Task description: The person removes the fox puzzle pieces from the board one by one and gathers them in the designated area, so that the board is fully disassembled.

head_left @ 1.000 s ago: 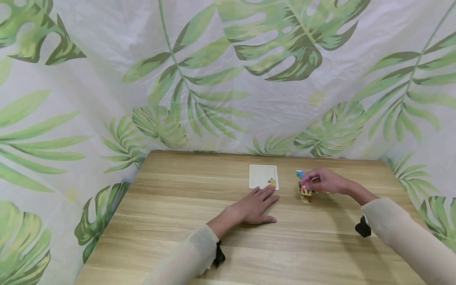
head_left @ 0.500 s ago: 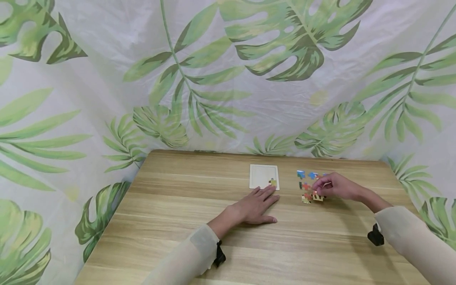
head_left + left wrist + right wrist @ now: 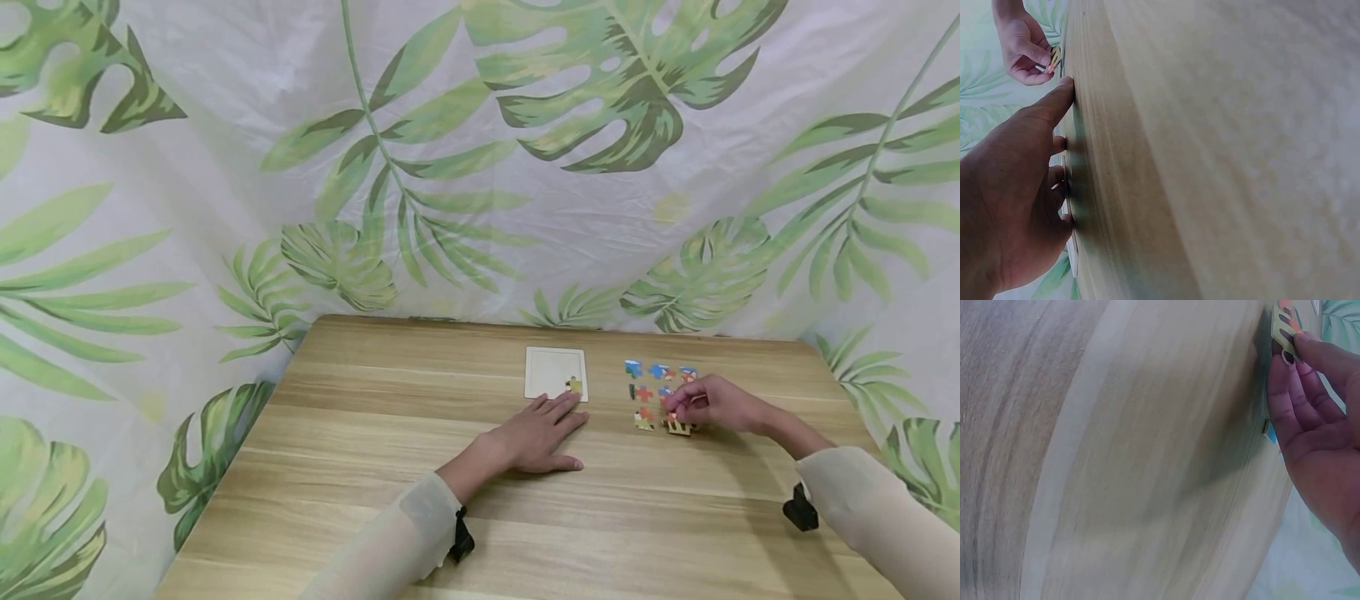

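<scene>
Between thumb and fingers my right hand [image 3: 720, 405] pinches a yellow puzzle piece with dark marks [image 3: 678, 427], low over the right part of the table. The right wrist view shows the same puzzle piece [image 3: 1284, 334] at the fingertips. Several colourful loose pieces lie around it, such as a blue-green piece [image 3: 633, 368] and a red one [image 3: 643, 393]; my fingers cover some. My left hand [image 3: 531, 437] lies flat with fingers spread, its fingertips at the near edge of a pale square puzzle tray [image 3: 551, 367]. One yellow piece [image 3: 573, 384] sits in the tray's near right corner.
The wooden table [image 3: 375, 433] stretches out on both sides of the arms. A leaf-printed curtain [image 3: 450, 167] hangs right behind its far edge.
My right hand has moved right and a little nearer with the puzzle piece, uncovering other pieces on the table. The left hand stays where it was.
</scene>
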`<state>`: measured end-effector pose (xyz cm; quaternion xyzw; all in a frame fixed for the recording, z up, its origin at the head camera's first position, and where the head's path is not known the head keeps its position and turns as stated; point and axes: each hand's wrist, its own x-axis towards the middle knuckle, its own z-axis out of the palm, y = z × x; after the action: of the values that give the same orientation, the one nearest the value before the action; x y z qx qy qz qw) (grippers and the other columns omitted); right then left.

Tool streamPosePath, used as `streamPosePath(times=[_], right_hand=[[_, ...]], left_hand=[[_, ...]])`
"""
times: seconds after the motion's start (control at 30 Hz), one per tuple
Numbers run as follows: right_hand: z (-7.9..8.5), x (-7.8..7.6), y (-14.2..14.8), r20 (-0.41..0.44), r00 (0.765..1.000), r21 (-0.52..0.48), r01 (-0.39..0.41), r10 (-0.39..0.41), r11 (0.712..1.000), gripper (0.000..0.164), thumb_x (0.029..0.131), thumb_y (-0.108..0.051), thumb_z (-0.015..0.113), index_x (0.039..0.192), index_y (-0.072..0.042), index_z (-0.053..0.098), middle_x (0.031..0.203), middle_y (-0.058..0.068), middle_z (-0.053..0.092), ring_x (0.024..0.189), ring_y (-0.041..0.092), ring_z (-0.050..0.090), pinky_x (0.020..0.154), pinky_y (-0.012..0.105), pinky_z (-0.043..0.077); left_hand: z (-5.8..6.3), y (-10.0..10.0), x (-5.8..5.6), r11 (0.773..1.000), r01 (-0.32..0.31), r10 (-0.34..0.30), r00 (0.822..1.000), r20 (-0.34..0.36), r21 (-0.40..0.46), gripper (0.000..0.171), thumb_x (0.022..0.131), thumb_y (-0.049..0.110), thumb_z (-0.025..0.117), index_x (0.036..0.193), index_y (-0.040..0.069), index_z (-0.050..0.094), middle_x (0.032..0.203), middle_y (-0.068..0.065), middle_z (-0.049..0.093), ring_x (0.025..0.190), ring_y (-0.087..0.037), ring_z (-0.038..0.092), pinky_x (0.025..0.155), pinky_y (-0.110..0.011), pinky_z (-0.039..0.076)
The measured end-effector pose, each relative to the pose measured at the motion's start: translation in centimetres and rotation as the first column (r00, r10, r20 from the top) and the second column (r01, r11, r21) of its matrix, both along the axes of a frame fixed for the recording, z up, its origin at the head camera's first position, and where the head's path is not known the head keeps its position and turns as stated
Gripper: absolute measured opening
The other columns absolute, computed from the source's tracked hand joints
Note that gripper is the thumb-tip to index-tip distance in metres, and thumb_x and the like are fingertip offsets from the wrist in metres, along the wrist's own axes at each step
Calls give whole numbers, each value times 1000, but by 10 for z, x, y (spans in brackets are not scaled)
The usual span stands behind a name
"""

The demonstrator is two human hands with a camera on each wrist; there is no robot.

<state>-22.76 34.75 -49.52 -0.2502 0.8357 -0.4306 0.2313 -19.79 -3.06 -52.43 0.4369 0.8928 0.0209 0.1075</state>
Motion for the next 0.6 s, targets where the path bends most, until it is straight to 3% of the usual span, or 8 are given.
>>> streamPosePath(times=[0.17, 0.6], right_hand=[[-2, 1, 0, -15, 1000, -20, -18, 18, 1000, 16, 99, 6, 68, 113, 10, 73, 103, 19, 75, 81, 7, 64, 65, 26, 56], [-10, 1, 0, -139, 990, 16, 10, -7, 1000, 13, 95, 5, 74, 107, 4, 76, 96, 11, 77, 80, 6, 64, 64, 22, 54]], left_hand=[[1, 0, 0, 1000, -1, 1, 1000, 7, -2, 81, 107, 66, 44, 170, 18, 25, 179, -10, 9, 165, -22, 6, 132, -46, 16], [1, 0, 1, 1000, -4, 4, 1000, 7, -4, 81, 107, 66, 43, 170, 19, 25, 179, -10, 9, 165, -21, 6, 132, -47, 16]])
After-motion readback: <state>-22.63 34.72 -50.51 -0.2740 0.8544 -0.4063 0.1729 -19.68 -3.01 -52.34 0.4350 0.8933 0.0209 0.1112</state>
